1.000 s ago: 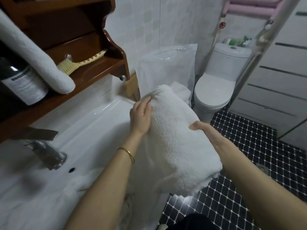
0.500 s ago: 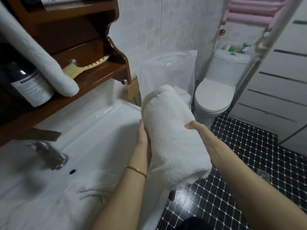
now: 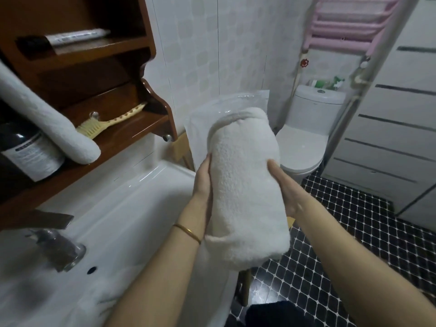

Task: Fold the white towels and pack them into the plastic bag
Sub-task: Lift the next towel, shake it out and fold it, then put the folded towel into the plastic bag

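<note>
A thick white towel [image 3: 245, 185], folded into a fat roll, is held upright in mid-air between both hands. My left hand [image 3: 203, 182] presses its left side, fingers hidden behind the fabric. My right hand [image 3: 283, 185] grips its right side, thumb on the front. The towel's far end points at the clear plastic bag [image 3: 212, 114], which stands against the tiled wall just behind it. Another white towel [image 3: 77, 300] lies crumpled in the sink at the lower left. A rolled white towel [image 3: 49, 123] leans on the wooden shelf.
A white sink basin [image 3: 122, 208] with a metal tap [image 3: 59, 246] fills the left. The wooden shelf [image 3: 122, 128] holds a brush [image 3: 106, 123] and a dark bottle [image 3: 26, 152]. A toilet [image 3: 304, 142] stands behind on a black tiled floor [image 3: 342, 232].
The towel has been lifted and turned upright, its far end now close to the bag's mouth. My left hand slid from the towel's top to its left side.
</note>
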`<state>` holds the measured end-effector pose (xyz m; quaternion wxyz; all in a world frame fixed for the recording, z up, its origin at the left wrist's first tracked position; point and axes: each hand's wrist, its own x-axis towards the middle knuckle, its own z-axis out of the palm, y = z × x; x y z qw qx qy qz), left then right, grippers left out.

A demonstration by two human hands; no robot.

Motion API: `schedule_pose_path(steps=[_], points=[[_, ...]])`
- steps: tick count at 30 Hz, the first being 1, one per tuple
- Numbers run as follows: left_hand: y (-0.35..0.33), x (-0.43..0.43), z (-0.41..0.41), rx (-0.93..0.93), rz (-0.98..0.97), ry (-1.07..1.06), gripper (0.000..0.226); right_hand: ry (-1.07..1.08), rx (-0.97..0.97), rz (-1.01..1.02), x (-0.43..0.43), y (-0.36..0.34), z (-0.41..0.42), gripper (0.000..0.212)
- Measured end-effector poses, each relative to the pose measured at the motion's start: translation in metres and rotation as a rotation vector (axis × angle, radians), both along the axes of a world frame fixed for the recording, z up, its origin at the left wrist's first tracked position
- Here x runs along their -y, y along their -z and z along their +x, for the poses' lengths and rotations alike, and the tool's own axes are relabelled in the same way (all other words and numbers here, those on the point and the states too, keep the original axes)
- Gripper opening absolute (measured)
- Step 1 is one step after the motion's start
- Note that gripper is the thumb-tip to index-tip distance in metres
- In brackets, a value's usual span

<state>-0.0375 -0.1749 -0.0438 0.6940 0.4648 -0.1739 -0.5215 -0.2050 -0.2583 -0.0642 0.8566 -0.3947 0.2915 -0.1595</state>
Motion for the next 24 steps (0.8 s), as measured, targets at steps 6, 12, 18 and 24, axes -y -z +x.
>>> schedule_pose_path(steps=[6, 12, 18, 24], points=[[-0.036, 0.050, 0.006, 0.267, 0.101, 0.042, 0.039, 0.043, 0.327, 0.007, 0.034, -0.014, 0.014, 0.056], [-0.063, 0.125, 0.019, 0.358, 0.137, 0.062, 0.046, 0.043, 0.399, -0.036, 0.111, -0.039, 0.032, 0.048], [-0.066, 0.192, 0.078, 1.181, 0.430, -0.211, 0.033, 0.126, 0.350, -0.147, 0.205, -0.081, 0.053, 0.031], [-0.043, 0.219, 0.127, 1.618, 0.944, -0.189, 0.029, 0.161, 0.385, -0.201, 0.285, -0.136, 0.111, 0.020]])
